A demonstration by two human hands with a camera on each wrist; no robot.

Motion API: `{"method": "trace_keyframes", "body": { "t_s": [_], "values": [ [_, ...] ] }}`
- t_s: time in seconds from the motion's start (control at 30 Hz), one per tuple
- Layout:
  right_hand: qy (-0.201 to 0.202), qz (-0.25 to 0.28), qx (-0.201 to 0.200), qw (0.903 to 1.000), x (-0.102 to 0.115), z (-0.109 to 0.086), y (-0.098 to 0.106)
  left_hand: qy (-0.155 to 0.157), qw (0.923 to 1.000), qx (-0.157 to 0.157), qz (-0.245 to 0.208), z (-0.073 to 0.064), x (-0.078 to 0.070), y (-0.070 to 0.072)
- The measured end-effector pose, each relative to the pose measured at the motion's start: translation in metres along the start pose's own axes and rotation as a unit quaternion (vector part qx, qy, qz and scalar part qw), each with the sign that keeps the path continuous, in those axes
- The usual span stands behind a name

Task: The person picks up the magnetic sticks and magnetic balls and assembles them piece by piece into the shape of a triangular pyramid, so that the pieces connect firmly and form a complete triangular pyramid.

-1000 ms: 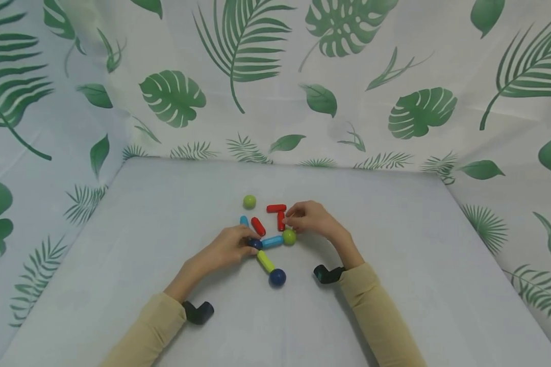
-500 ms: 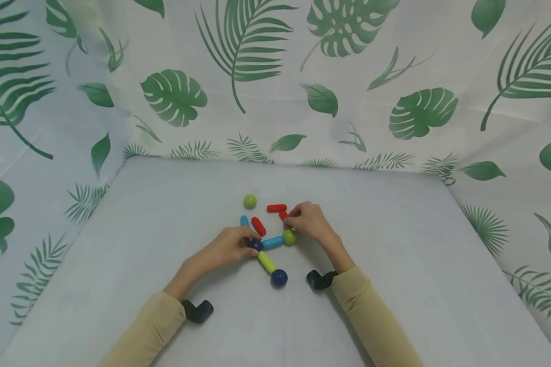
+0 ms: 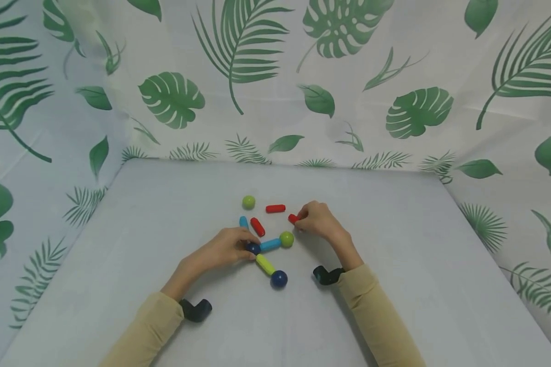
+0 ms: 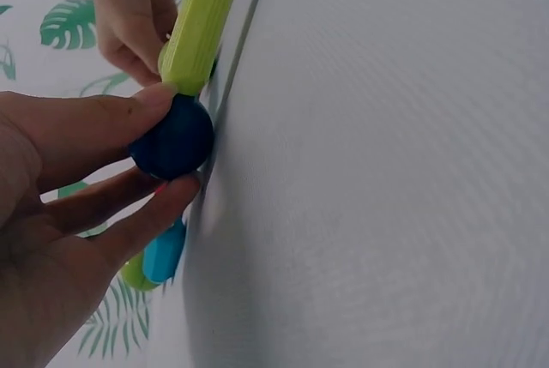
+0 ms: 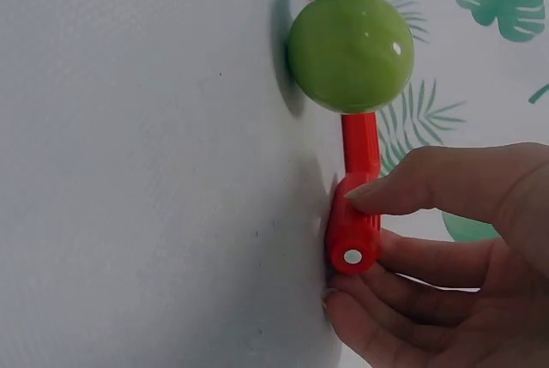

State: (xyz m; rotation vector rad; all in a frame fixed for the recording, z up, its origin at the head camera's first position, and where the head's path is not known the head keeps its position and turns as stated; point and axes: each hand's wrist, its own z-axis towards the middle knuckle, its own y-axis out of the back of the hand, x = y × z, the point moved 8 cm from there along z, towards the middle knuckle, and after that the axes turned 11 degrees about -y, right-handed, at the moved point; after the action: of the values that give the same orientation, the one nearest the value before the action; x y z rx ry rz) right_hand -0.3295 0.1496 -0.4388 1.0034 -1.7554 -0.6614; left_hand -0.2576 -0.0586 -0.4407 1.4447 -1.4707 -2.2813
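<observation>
My left hand [image 3: 227, 248] pinches a dark blue ball [image 4: 176, 138] between thumb and fingers. From that ball a yellow-green rod [image 3: 265, 265] runs to a second dark blue ball [image 3: 279, 279], and a light blue rod [image 3: 270, 245] reaches a green ball [image 3: 286, 239]. Another light blue rod [image 3: 244, 223] shows behind the left fingers. My right hand [image 3: 320, 221] pinches a red rod [image 5: 352, 222] by its side, right of and beyond the green ball. A pale round tip shows on that rod's end in the right wrist view.
A loose green ball [image 3: 249, 202] and two more red rods, one crosswise [image 3: 275, 208] and one slanted [image 3: 257, 227], lie beyond the joined pieces on the white table [image 3: 188, 188]. Leaf-printed cloth [image 3: 275, 122] rises along the table's back and sides.
My right hand has taken hold of the red rod that lay below the crosswise one and drawn it to the right. My left hand stays on the dark blue ball.
</observation>
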Motion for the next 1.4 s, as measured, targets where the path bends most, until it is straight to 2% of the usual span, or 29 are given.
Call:
{"method": "trace_keyframes", "body": {
  "t_s": [0.17,0.27,0.5,0.7,0.87,1.13,1.4],
  "values": [
    [-0.007,0.028,0.005,0.9996,-0.012,-0.004,0.000,-0.013,0.9999,0.009,0.003,0.003,-0.002,-0.005],
    [0.001,0.053,0.013,0.9985,-0.017,-0.008,0.002,-0.011,0.9999,0.005,0.009,0.003,-0.004,-0.003],
    [0.005,0.102,0.070,0.9923,-0.030,-0.022,0.004,-0.008,0.9998,-0.004,0.018,0.003,-0.008,0.000],
    [0.008,0.129,0.114,0.9851,-0.036,-0.031,-0.003,-0.011,0.9996,-0.017,0.021,0.005,-0.009,-0.001],
    [0.020,0.138,0.134,0.9811,-0.037,-0.037,-0.011,-0.010,0.9994,-0.027,0.019,0.005,-0.008,-0.004],
    [0.017,0.130,0.150,0.9800,-0.035,-0.037,-0.021,0.006,0.9991,-0.040,-0.007,0.002,-0.008,-0.005],
    [0.018,0.143,0.151,0.9780,-0.028,-0.039,-0.024,0.010,0.9985,-0.053,-0.008,0.003,-0.011,-0.006]
  ]
}}
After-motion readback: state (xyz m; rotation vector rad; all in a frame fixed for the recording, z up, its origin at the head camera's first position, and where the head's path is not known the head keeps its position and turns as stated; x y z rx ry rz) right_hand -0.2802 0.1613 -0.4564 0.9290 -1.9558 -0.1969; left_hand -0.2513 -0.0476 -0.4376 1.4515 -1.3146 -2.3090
